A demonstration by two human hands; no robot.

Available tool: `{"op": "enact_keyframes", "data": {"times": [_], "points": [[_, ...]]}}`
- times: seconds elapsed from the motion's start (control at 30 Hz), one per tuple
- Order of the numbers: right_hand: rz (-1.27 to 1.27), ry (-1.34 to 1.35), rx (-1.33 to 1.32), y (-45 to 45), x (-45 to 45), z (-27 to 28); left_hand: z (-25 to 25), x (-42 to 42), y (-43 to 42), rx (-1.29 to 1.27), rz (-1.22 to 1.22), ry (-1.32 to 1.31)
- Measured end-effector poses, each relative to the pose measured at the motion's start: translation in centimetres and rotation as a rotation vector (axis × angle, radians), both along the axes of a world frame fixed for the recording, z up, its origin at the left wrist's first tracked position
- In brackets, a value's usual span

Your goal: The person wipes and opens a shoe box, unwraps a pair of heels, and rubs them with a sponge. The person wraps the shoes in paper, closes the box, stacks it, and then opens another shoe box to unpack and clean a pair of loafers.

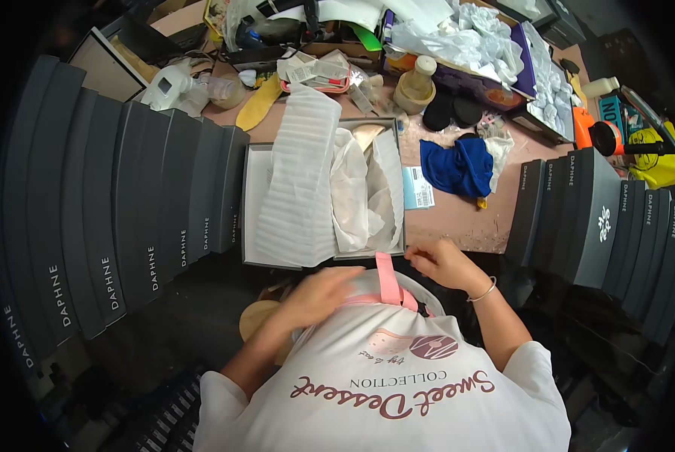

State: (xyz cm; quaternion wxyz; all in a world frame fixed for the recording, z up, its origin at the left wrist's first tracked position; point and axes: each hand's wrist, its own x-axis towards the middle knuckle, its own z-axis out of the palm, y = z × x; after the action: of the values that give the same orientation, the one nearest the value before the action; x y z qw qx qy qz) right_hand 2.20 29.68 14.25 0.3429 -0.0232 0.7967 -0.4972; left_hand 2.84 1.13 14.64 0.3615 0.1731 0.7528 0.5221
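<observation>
My left hand [324, 295] hovers in front of my body, slightly smeared by motion, its fingers stretched out with nothing visible in them. Near the front right corner of an open shoebox [400, 226], my right hand [446, 264] is closed with curled fingers; whether it holds anything is hidden. A pink strap [387, 279] stands up between both hands. White tissue paper [350, 200] lies folded inside the box, with a beige item [366, 137] partly showing at the far end. A white foam sheet [296, 181] drapes over the left part of the box.
Dark shoeboxes marked DAPHNE [138, 196] stand in a row on the left, and more boxes [559, 203] on the right. Blue cloth [458, 167] and a blue-white card [418, 188] lie right of the open box. A tape dispenser [608, 138] and glue jar [415, 87] stand further back.
</observation>
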Motion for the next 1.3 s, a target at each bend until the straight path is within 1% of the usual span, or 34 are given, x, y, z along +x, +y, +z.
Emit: {"op": "enact_keyframes", "data": {"times": [0.03, 0.07, 0.13, 0.2, 0.23, 0.3, 0.37, 0.4, 0.47, 0.5, 0.53, 0.57, 0.63, 0.7, 0.73, 0.77, 0.8, 0.83, 0.87, 0.9, 0.97, 1.0, 1.07, 1.1, 1.13, 1.2, 1.23, 1.3], "points": [[-0.151, -0.110, -0.155, -1.4, -1.5, 0.9, -1.1, 0.2, 1.9, 0.161, -0.126, 0.187], [-0.214, -0.087, -0.248, -2.9, -2.6, 0.3, -1.9, 0.7, 2.3, 0.159, -0.111, 0.208], [-0.141, 0.236, -0.248, -5.4, -4.1, -2.3, -2.8, 1.2, 3.2, 0.284, -0.139, -0.263], [0.050, 0.556, -0.076, -6.8, -4.3, -5.7, -1.4, -1.2, 2.2, 0.068, -0.227, -0.379], [0.051, 0.566, -0.080, -6.5, -4.4, -5.9, -1.5, -2.1, 2.6, 0.063, -0.224, -0.369], [0.234, 0.855, 0.492, -6.0, -4.9, -6.2, -1.9, -3.6, 3.7, 0.068, 0.145, -0.142], [0.122, 0.818, 0.588, -3.1, -5.3, -6.0, -2.8, -4.5, 5.5, 0.079, 0.358, -0.108], [0.109, 0.820, 0.589, -1.3, -5.1, -6.8, -3.8, -5.0, 5.3, 0.075, 0.348, -0.103], [0.301, 0.732, 0.762, 1.8, -3.5, -8.8, -7.5, -5.5, 4.3, -0.205, 0.639, 0.558], [0.331, 0.764, 0.751, 2.1, -2.8, -8.4, -10.8, -5.3, 2.0, -0.310, 0.619, 0.379], [0.363, 0.800, 0.740, 2.1, -2.8, -7.6, -13.0, -5.0, -0.1, -0.413, 0.599, 0.203], [0.358, 0.808, 0.742, 1.2, -4.1, -5.9, -11.8, -4.5, -0.3, -0.411, 0.599, 0.212], [0.230, 0.980, 0.413, -2.2, -7.7, -3.5, -8.8, -3.7, -0.9, -0.459, 0.521, 0.435], [0.276, 0.976, 0.494, -5.5, -12.2, -3.7, -6.6, -5.1, 0.6, -0.306, 0.384, 0.791], [0.272, 1.168, 0.593, -6.9, -14.0, -6.4, -6.7, -6.1, 1.2, -0.305, 0.377, 0.798], [0.351, 1.190, 0.640, -7.9, -16.3, -9.9, -6.9, -7.3, 1.8, -0.408, 0.263, 0.835], [0.434, 1.206, 0.691, -8.3, -17.9, -12.1, -7.2, -8.3, 2.1, -0.505, 0.149, 0.868], [0.428, 1.201, 0.702, -8.3, -18.5, -11.9, -8.1, -9.5, 1.8, -0.522, 0.173, 0.718], [0.512, 1.216, 0.696, -8.4, -19.1, -11.2, -9.3, -10.6, 0.9, -0.539, 0.197, 0.570], [0.589, 1.227, 0.689, -8.5, -19.6, -10.5, -10.1, -11.2, -0.6, -0.533, 0.182, 0.575], [0.764, 1.237, 0.670, -8.2, -19.7, -8.0, -11.4, -11.3, -3.4, -0.295, 0.404, 0.296], [0.721, 1.301, 0.718, -7.5, -19.1, -5.0, -10.8, -11.0, -3.7, -0.286, 0.400, 0.287], [0.681, 1.360, 0.773, -5.1, -17.4, 1.7, -7.0, -10.5, -4.0, 0.008, 0.481, 0.113], [0.467, 1.146, 0.702, -3.6, -16.3, 4.4, -5.2, -10.3, -4.0, 0.153, 0.521, 0.028], [0.260, 0.932, 0.624, -2.8, -15.4, 6.4, -5.0, -10.0, -3.6, 0.228, 0.541, -0.013], [0.077, 0.645, 0.613, -2.7, -13.3, 8.6, -5.4, -9.3, -1.6, 0.367, 0.610, -0.062], [0.073, 0.649, 0.614, -3.4, -12.3, 8.0, -6.3, -8.7, 0.2, 0.431, 0.657, -0.071], [0.051, 0.441, 0.436, -6.4, -10.4, 4.8, -7.2, -8.1, 2.5, 0.553, 0.745, -0.089]]}}
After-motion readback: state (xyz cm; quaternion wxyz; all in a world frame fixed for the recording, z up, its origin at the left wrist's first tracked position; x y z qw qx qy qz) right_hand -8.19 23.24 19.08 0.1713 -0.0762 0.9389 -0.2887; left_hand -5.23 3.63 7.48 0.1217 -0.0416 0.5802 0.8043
